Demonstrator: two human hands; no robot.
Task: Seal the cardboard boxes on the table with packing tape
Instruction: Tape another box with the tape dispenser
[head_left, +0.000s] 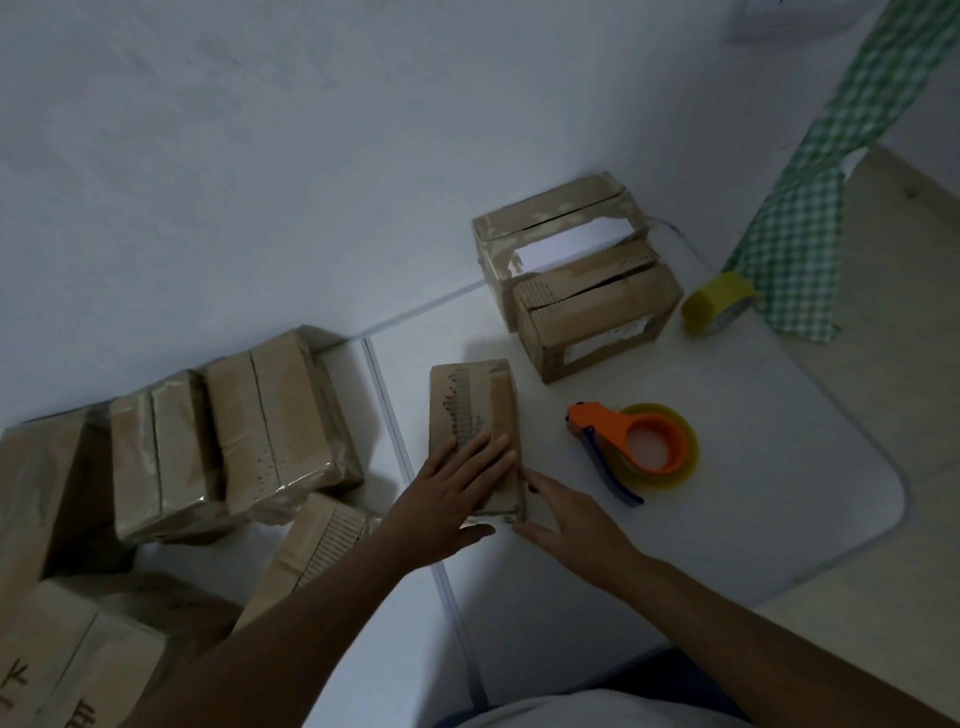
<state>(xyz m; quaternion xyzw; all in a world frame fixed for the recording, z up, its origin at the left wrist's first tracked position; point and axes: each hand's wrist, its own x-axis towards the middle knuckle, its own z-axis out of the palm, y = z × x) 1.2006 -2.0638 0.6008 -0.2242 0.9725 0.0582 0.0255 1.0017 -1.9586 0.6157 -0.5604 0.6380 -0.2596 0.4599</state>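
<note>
Box in front of you: a small flat cardboard box (472, 415) lies on the white desk (727, 493), long side running away from you, its top flaps closed along a ragged seam.
Left hand: your left hand (452, 493) lies flat on the near end of that box, fingers straight and spread, pressing the top; the thumb hangs past the near edge.
Right hand: your right hand (566, 519) sits against the box's near right corner, fingers straight and fairly wide, gripping nothing.
Tape dispenser: the orange tape dispenser (631, 449), loaded with a clear roll, rests on the desk just right of the box, apart from both hands.
Spare tape: a yellowish tape roll (719, 301) stands on edge near the far right of the desk, beside a green checked cloth (789, 249).
Far boxes: two larger boxes (576, 265) sit touching each other beyond the small one, tops unsealed.
Left pile: wrapped and taped boxes (234, 436) are stacked to your left, beyond the desk's edge.
</note>
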